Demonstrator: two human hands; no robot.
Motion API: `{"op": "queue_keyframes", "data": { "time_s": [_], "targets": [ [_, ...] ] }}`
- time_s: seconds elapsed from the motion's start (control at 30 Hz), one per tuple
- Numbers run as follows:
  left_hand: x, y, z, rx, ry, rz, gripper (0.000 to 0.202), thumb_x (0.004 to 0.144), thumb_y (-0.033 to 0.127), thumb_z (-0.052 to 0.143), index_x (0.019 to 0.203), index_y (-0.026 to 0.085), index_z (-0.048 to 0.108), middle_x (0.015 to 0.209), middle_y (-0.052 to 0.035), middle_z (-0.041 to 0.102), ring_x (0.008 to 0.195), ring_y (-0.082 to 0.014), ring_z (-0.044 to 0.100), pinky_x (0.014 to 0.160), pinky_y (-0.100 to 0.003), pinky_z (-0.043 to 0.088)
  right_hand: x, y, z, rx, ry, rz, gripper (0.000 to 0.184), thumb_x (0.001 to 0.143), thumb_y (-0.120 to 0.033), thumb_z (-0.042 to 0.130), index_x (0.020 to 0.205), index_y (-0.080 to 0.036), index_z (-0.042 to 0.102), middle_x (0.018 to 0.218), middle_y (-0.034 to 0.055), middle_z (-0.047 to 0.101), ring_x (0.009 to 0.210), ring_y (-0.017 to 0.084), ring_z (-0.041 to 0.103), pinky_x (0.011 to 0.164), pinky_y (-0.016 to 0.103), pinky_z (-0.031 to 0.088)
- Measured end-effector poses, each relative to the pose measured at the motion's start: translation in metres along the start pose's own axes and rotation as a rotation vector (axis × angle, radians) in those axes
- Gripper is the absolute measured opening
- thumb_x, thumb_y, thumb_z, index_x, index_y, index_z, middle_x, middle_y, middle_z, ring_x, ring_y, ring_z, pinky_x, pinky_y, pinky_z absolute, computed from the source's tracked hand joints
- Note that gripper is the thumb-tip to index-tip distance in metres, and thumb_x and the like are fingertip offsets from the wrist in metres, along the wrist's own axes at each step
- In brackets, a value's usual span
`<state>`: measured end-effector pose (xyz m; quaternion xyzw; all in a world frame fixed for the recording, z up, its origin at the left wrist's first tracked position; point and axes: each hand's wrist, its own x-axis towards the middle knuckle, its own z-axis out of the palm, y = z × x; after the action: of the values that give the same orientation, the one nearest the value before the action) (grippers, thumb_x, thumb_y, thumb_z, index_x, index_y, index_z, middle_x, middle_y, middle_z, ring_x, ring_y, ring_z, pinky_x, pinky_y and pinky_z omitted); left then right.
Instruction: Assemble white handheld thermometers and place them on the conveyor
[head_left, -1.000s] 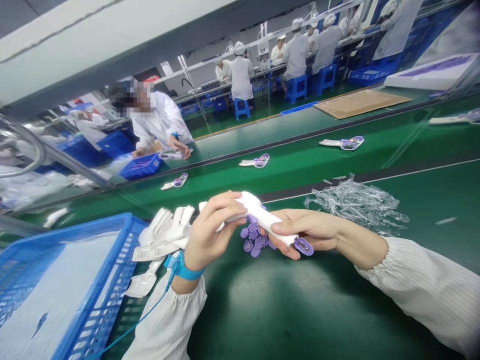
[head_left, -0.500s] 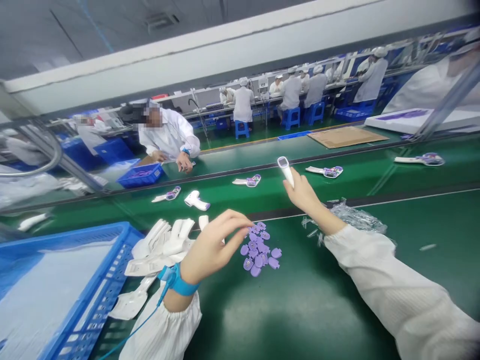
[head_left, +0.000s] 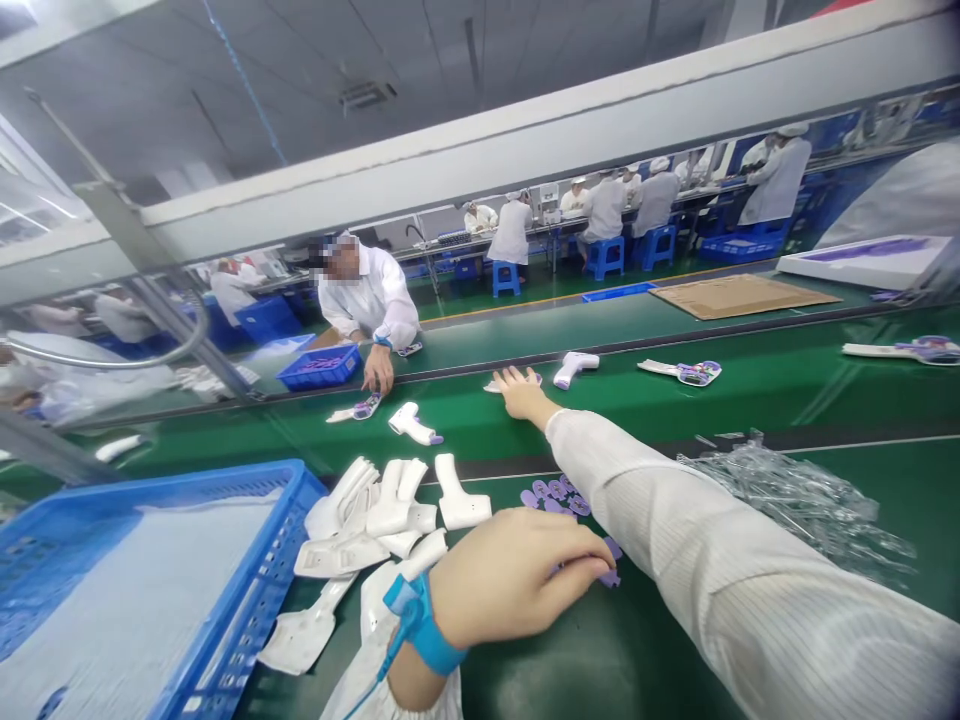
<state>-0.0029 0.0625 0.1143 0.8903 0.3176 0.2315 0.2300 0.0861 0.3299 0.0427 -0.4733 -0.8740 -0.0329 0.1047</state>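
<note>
Purple rubbery buttons (head_left: 559, 497) lie under the left hand (head_left: 517, 570), fingers curled on them; right hand (head_left: 521, 392) spreads flat over a white shell (head_left: 496, 385), bare belt beyond.

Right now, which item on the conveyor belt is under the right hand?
The flat white and purple piece under the right hand. The white thermometer lies apart, just beyond it.

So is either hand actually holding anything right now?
Nothing clearly. The right hand lies open on a half-assembled piece on the belt; the left hand covers the purple buttons, its fingertips hidden.
</note>
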Motion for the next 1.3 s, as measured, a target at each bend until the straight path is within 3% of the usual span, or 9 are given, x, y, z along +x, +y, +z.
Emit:
{"op": "queue_keyframes", "data": {
  "time_s": [0.27, 0.37, 0.53, 0.63, 0.73, 0.93, 1.1, 1.2, 1.3],
  "targets": [
    [-0.001, 0.004, -0.010, -0.140, -0.050, -0.108, 0.023, 0.110, 0.026, 0.058, 0.111, 0.021, 0.081, 0.103, -0.0034, 0.084, 0.094, -0.0191, 0.078, 0.088, -0.027, 0.058, -0.011, -0.028, 0.003, 0.067, -0.051, -0.317, 0.026, 0.105, -0.028, 0.069, 0.128, -0.015, 0.072, 0.130, 0.0125, 0.074, 0.122, 0.028, 0.067, 0.109, 0.054, 0.053],
    [-0.006, -0.010, -0.021, -0.145, 0.204, -0.218, 0.024, 0.109, 0.030, 0.059, 0.100, 0.021, 0.079, 0.097, -0.0027, 0.082, 0.093, -0.0188, 0.075, 0.089, -0.028, 0.056, -0.054, -0.021, -0.011, 0.156, 0.037, -0.407, 0.033, 0.106, -0.008, 0.054, 0.129, -0.015, 0.077, 0.125, 0.0172, 0.079, 0.121, 0.030, 0.061, 0.110, 0.055, 0.043],
    [-0.009, -0.055, -0.025, -0.210, 0.881, -0.551, 0.040, 0.107, 0.056, 0.058, 0.112, 0.019, 0.073, 0.122, -0.0114, 0.076, 0.117, -0.0269, 0.072, 0.102, -0.039, 0.056, -0.151, 0.010, -0.065, 0.382, 0.230, -0.557, 0.050, 0.104, -0.003, 0.047, 0.140, -0.023, 0.075, 0.139, 0.0110, 0.077, 0.113, 0.026, 0.058, 0.098, 0.046, 0.054],
    [-0.004, -0.066, -0.014, -0.697, 0.569, -0.681, 0.068, 0.099, 0.080, 0.057, 0.120, 0.016, 0.071, 0.127, -0.0165, 0.076, 0.115, -0.0300, 0.075, 0.093, -0.041, 0.063, -0.208, 0.014, -0.099, 0.434, 0.307, -0.800, 0.047, 0.106, -0.003, 0.047, 0.140, -0.021, 0.074, 0.138, 0.0104, 0.078, 0.115, 0.025, 0.060, 0.097, 0.043, 0.056],
    [0.000, -0.063, 0.000, -1.030, 0.164, -0.662, 0.077, 0.090, 0.087, 0.063, 0.108, 0.012, 0.072, 0.090, -0.0136, 0.080, 0.074, -0.0215, 0.077, 0.065, -0.030, 0.063, -0.245, 0.006, -0.121, 0.445, 0.292, -0.909, 0.037, 0.112, -0.010, 0.046, 0.138, -0.017, 0.073, 0.136, 0.0098, 0.079, 0.111, 0.022, 0.065, 0.099, 0.039, 0.056],
    [0.000, -0.047, 0.014, -1.239, -0.141, -0.517, 0.068, 0.083, 0.072, 0.085, 0.116, 0.016, 0.065, 0.072, -0.0041, 0.074, 0.046, -0.0145, 0.066, 0.040, -0.020, 0.048, -0.270, 0.000, -0.139, 0.479, 0.125, -0.946, 0.036, 0.115, -0.015, 0.043, 0.129, -0.017, 0.077, 0.135, 0.0077, 0.080, 0.115, 0.023, 0.070, 0.106, 0.041, 0.055],
    [0.008, -0.033, 0.034, -1.045, -0.001, -0.454, 0.056, 0.096, 0.069, 0.072, 0.106, 0.013, 0.068, 0.062, 0.0000, 0.064, 0.046, -0.0103, 0.056, 0.045, -0.020, 0.045, -0.275, 0.024, -0.153, 0.536, 0.095, -0.743, 0.042, 0.111, -0.010, 0.042, 0.140, -0.021, 0.069, 0.135, 0.0099, 0.079, 0.121, 0.022, 0.072, 0.101, 0.038, 0.059],
    [0.010, -0.029, 0.043, -0.878, 0.217, -0.438, 0.050, 0.099, 0.063, 0.073, 0.112, 0.014, 0.067, 0.065, -0.0004, 0.067, 0.055, -0.0134, 0.061, 0.055, -0.024, 0.050, -0.272, 0.037, -0.153, 0.523, 0.202, -0.386, 0.025, 0.110, -0.023, 0.052, 0.126, -0.021, 0.071, 0.118, 0.0105, 0.080, 0.105, 0.025, 0.075, 0.086, 0.039, 0.061],
    [0.009, -0.024, 0.046, -0.776, 0.277, -0.415, 0.049, 0.099, 0.058, 0.074, 0.123, 0.016, 0.067, 0.070, 0.0009, 0.067, 0.059, -0.0141, 0.062, 0.060, -0.026, 0.051, -0.268, 0.037, -0.146, 0.522, 0.199, -0.271, 0.021, 0.110, -0.038, 0.060, 0.116, -0.021, 0.070, 0.111, 0.0102, 0.078, 0.098, 0.026, 0.075, 0.079, 0.039, 0.060]
  ]
}}
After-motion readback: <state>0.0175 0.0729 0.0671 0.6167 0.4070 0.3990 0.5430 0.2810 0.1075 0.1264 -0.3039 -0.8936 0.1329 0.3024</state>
